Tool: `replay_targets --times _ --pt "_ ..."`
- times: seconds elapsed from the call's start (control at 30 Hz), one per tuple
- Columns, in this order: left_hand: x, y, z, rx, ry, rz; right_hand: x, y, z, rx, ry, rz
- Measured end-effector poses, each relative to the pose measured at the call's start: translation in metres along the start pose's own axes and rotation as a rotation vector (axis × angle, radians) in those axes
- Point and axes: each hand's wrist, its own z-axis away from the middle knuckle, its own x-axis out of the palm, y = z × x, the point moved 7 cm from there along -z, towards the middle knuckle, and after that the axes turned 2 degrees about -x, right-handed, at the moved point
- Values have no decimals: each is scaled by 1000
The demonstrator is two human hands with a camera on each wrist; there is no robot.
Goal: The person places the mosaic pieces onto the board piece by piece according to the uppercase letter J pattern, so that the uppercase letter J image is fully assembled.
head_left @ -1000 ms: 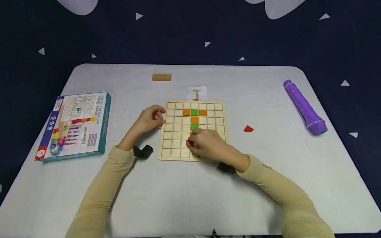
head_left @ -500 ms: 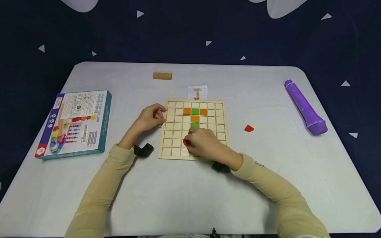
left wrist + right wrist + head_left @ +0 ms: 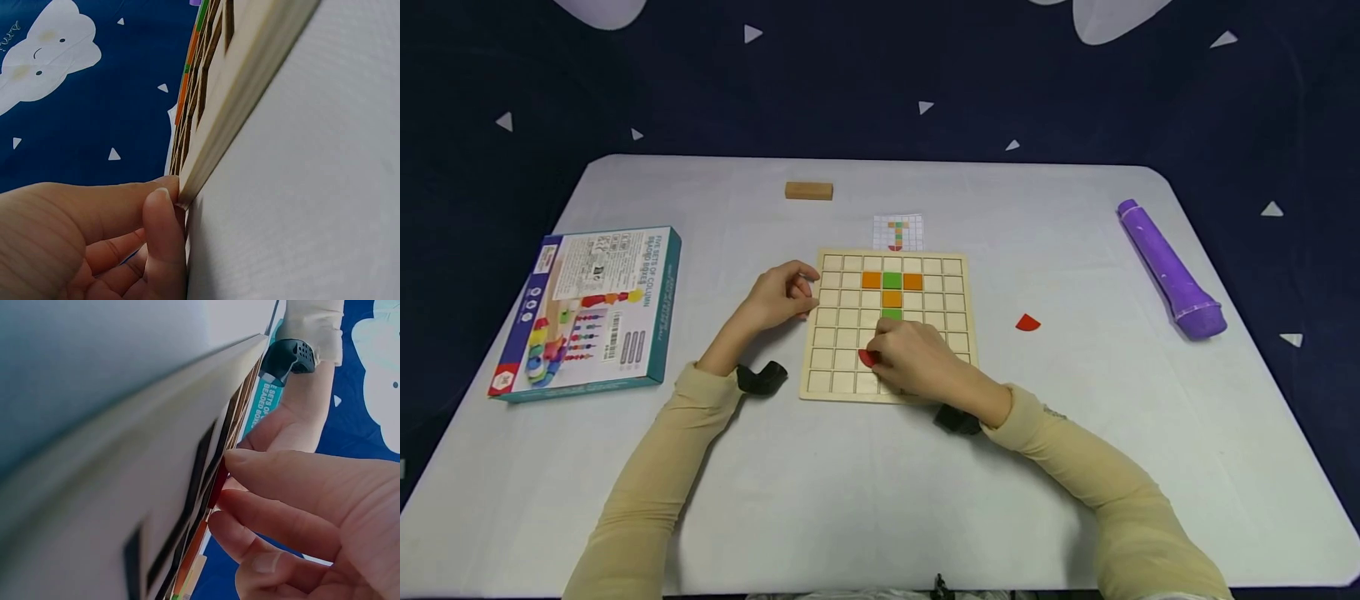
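Observation:
A square wooden grid board [image 3: 842, 382] lies on the table, with orange and green square tiles in it, among them a green tile [image 3: 892, 281] and an orange tile [image 3: 871, 281]. My left hand [image 3: 777, 296] touches the board's left edge with its thumb and index fingertips, the other fingers loosely bent. Over the lower middle of the grid, my right hand [image 3: 917, 358] pinches a red piece [image 3: 868, 357] at its fingertips. In the right wrist view the red piece [image 3: 218, 482] is against the board's face. That hand covers several cells. Another red quarter-circle piece [image 3: 1027, 322] lies right of the board.
A pattern card [image 3: 898, 232] lies just behind the board. Further back is a wooden block [image 3: 808, 191]. A boxed toy [image 3: 591, 312] lies on the left, a purple microphone-shaped object [image 3: 1170, 271] on the right. Black wrist devices [image 3: 762, 379] sit by both wrists.
My right hand has shifted slightly left over the lower grid, carrying the red piece with it. My left hand has stayed at the board's left edge.

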Motion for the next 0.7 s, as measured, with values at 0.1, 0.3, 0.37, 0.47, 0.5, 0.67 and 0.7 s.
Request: replay_targets --times 0.1,0.3,0.37,0.47,0.5,0.67,0.7 --pt "0 0 0 0 3 1 -1 0 1 2 6 -12" --pt "0 0 0 2 3 6 -7 1 3 -10 22 -2" --pt "0 0 -1 1 1 9 -10 3 4 -1 28 4" --pt "0 -1 -1 -3 0 10 -17 8 8 15 48 4" --pt "0 -1 -1 -5 1 8 -19 11 10 20 58 1" --pt "0 -2 -1 -10 6 7 -28 26 20 42 121 -6" --pt "0 -2 0 -11 5 9 -30 30 22 51 134 -5"
